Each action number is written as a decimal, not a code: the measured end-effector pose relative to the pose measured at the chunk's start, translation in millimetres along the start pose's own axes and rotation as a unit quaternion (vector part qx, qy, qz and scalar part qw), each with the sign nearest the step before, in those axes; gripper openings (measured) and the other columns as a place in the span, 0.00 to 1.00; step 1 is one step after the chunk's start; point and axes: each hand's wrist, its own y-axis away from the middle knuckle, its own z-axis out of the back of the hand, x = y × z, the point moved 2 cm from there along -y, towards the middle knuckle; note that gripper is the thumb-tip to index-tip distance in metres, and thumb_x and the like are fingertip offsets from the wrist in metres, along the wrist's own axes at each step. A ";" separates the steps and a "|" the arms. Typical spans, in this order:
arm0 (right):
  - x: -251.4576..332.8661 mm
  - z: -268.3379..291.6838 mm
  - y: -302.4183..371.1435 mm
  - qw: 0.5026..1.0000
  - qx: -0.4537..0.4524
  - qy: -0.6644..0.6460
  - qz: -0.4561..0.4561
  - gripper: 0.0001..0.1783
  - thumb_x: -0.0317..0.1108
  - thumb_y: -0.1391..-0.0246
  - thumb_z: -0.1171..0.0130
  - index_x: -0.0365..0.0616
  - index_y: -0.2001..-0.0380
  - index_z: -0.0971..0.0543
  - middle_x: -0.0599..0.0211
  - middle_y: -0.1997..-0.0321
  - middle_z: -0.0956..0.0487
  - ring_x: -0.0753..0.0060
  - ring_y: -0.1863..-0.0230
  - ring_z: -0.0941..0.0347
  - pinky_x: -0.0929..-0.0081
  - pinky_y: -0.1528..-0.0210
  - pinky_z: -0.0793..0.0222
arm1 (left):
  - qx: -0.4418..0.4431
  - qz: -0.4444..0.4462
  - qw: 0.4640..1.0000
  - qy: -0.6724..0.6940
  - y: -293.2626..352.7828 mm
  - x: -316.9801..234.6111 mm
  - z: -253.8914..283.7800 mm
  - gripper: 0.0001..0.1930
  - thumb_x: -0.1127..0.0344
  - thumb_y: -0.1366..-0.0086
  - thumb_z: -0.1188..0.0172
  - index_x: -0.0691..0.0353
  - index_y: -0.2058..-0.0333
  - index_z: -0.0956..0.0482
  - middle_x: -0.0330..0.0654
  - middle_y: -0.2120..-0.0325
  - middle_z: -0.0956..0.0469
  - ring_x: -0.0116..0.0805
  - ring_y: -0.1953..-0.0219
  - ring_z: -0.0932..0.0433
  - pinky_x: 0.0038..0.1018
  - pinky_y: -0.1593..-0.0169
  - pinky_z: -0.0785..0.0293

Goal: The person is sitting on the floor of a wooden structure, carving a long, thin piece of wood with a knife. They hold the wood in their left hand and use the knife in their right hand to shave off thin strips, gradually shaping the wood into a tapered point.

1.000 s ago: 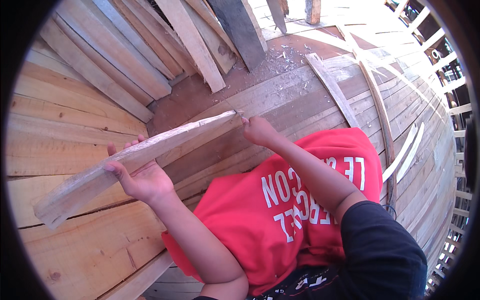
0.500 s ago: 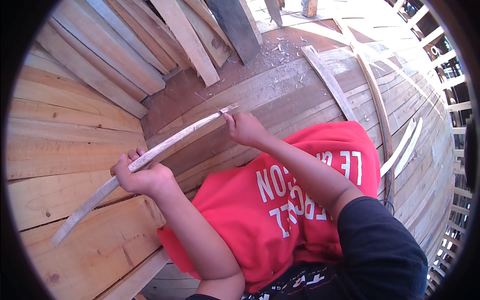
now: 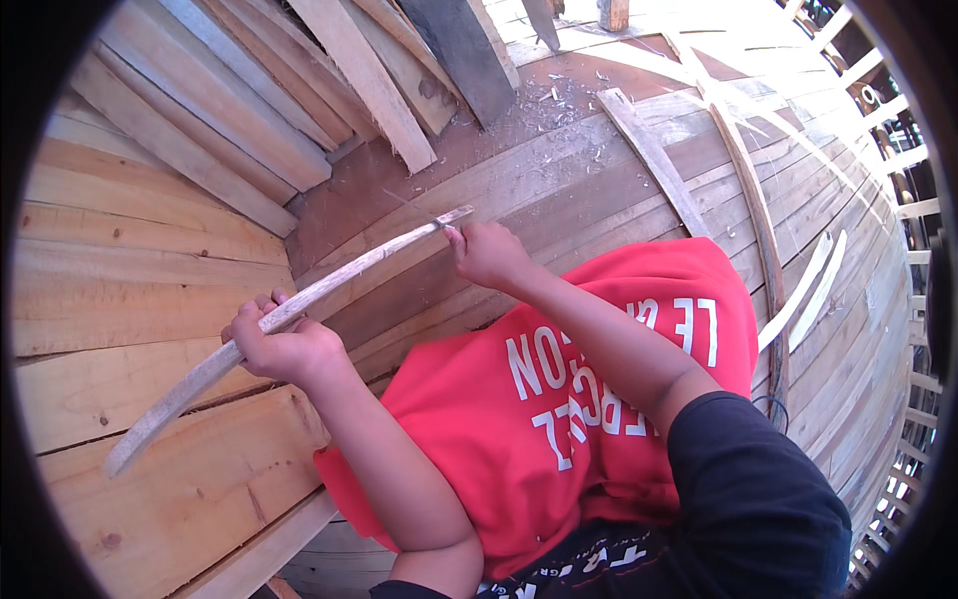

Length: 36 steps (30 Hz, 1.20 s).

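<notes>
A long, pale wooden strip slants across my lap from lower left to upper right, slightly bowed. Near its middle, my left hand is closed around it. Close to the strip's far end, my right hand is closed in a fist, thumb against the wood. From that fist a thin dark knife blade crosses the strip and sticks out on its far side; the fingers hide its handle. Red cloth with white lettering covers my lap beneath both forearms.
Wooden planks lean together at the upper left, beside a plank wall. Shavings litter the plank floor. A loose board, a long batten and two pale curved strips lie to the right.
The knife blade shows more plainly across the strip now. The strip's near end has risen slightly. Both hands keep nearly the same places.
</notes>
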 end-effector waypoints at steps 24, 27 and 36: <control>14.8 16.9 2.4 1.000 0.010 -0.005 -0.022 0.29 0.48 0.34 0.60 0.32 0.67 0.20 0.40 0.66 0.20 0.37 0.59 0.23 0.48 0.54 0.28 | -0.036 0.000 0.998 -0.046 11.0 -8.3 -12.1 0.11 0.65 0.45 0.43 0.60 0.70 0.37 0.37 0.74 0.40 0.29 0.70 0.38 0.33 0.56 0.31; 24.7 24.8 7.8 0.999 0.032 -0.009 -0.008 0.29 0.49 0.34 0.60 0.32 0.66 0.20 0.38 0.66 0.20 0.37 0.59 0.23 0.48 0.53 0.29 | -0.018 -0.004 0.999 -0.041 2.7 -5.2 -0.6 0.11 0.65 0.45 0.43 0.60 0.71 0.38 0.37 0.75 0.39 0.30 0.70 0.38 0.33 0.57 0.31; -10.2 12.2 -7.6 0.998 0.010 0.020 -0.066 0.30 0.49 0.34 0.60 0.32 0.68 0.20 0.36 0.67 0.21 0.34 0.60 0.25 0.48 0.54 0.30 | 0.041 -0.020 0.999 -0.031 4.9 -3.0 -5.4 0.10 0.68 0.46 0.45 0.57 0.73 0.40 0.36 0.78 0.40 0.29 0.71 0.39 0.32 0.58 0.32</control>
